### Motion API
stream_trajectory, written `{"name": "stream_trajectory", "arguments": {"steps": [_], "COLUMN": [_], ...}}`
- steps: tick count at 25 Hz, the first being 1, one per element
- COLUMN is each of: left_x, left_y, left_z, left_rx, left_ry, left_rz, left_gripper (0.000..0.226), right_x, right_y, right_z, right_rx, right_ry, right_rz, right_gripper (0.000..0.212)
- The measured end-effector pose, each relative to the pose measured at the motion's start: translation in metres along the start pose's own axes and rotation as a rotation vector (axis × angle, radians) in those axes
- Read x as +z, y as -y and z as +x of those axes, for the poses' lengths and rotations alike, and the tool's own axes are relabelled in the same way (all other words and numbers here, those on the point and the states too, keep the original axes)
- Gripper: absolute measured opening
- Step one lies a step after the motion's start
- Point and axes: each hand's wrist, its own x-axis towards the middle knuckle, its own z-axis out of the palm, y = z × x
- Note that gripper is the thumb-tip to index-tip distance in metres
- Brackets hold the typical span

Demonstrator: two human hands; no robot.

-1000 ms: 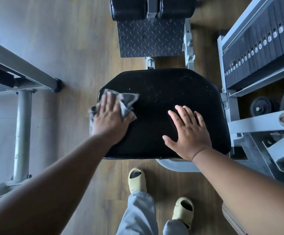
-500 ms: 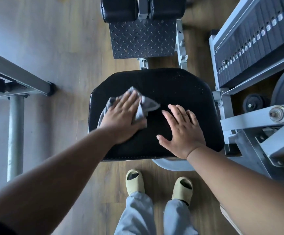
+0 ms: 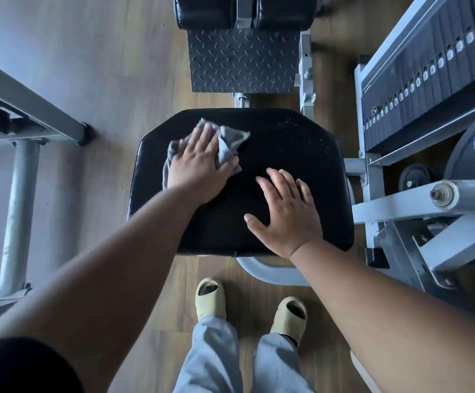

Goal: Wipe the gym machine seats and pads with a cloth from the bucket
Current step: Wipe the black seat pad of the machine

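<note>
One black seat [image 3: 287,154], two roller pads [image 3: 205,12], one footplate [image 3: 242,61] and one weight stack [image 3: 429,66] stand here, with one left hand [image 3: 199,165], one right hand [image 3: 284,214], one grey cloth [image 3: 230,140], two yellow slippers [image 3: 212,304].

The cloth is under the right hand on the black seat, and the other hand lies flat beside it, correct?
No. The head view shows the cloth under the left hand; the right hand lies flat beside it on the seat.
</note>
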Motion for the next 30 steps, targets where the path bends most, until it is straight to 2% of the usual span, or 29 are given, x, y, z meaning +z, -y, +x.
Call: {"name": "stream_trajectory", "arguments": {"steps": [2,4,5,6,7,8,10,11,13,15,18,20,21,24,25,26,28,30], "left_x": [0.009,0.002,-0.006,-0.018,-0.031,-0.04,-0.045,-0.042,-0.029,-0.014,-0.001,-0.001,-0.001,-0.001,-0.001,0.0,0.0,0.001], "left_y": [-0.023,-0.053,-0.063,-0.066,-0.06,-0.044,0.009,0.035,0.064,0.065,0.064,0.067,0.069,0.069,0.068,0.069,0.069,0.069], "left_z": [-0.036,-0.058,-0.06,-0.059,-0.056,-0.05,-0.032,-0.024,-0.011,-0.005,-0.004,-0.001,0.0,0.002,0.002,0.002,0.003,0.004], "left_rx": [-0.021,-0.04,-0.056,-0.096,-0.148,-0.185,-0.2,-0.205,-0.188,-0.174,-0.171,-0.187,-0.193,-0.193,-0.189,-0.184,-0.177,-0.178], "left_ry": [0.045,0.131,0.145,0.131,0.085,-0.025,-0.237,-0.241,-0.132,-0.107,-0.175,-0.179,-0.163,-0.154,-0.162,-0.169,-0.177,-0.171], "left_rz": [-0.126,-0.367,-0.549,-0.767,-0.937,-0.949,-0.528,-0.31,-0.141,-0.108,-0.048,-0.05,-0.055,-0.066,-0.067,-0.061,-0.042,-0.037], "left_gripper": [0.078,0.065,0.058,0.054,0.051,0.048,0.041,0.042,0.048,0.052,0.055,0.056,0.056,0.054,0.054,0.054,0.055,0.055], "right_x": [-0.004,-0.013,-0.019,-0.024,-0.028,-0.031,-0.029,-0.022,-0.01,-0.003,-0.003,0.002,0.007,0.015,0.012,0.007,-0.009,-0.015], "right_y": [-0.006,-0.008,-0.006,-0.001,0.008,0.022,0.052,0.065,0.077,0.068,0.053,0.073,0.087,0.082,0.061,0.034,0.0,0.005], "right_z": [-0.002,0.001,0.001,0.003,0.005,0.009,0.024,0.036,0.065,0.095,0.143,0.16,0.157,0.101,0.087,0.084,0.108,0.161], "right_rx": [0.055,0.193,0.214,0.176,0.085,-0.004,-0.068,-0.057,-0.03,0.012,0.23,0.333,0.29,-0.122,-0.184,-0.169,0.102,0.383], "right_ry": [-0.157,-0.305,-0.369,-0.421,-0.423,-0.346,-0.05,0.08,0.198,0.175,0.121,0.084,0.073,0.022,0.005,-0.033,-0.017,-0.017], "right_rz": [0.389,0.813,0.859,0.769,0.622,0.443,0.095,-0.029,-0.153,-0.143,-0.122,-0.095,-0.086,-0.12,-0.122,-0.139,-0.149,-0.151], "right_gripper": [0.07,0.062,0.057,0.052,0.05,0.051,0.063,0.067,0.067,0.061,0.061,0.065,0.065,0.059,0.057,0.056,0.055,0.057]}}
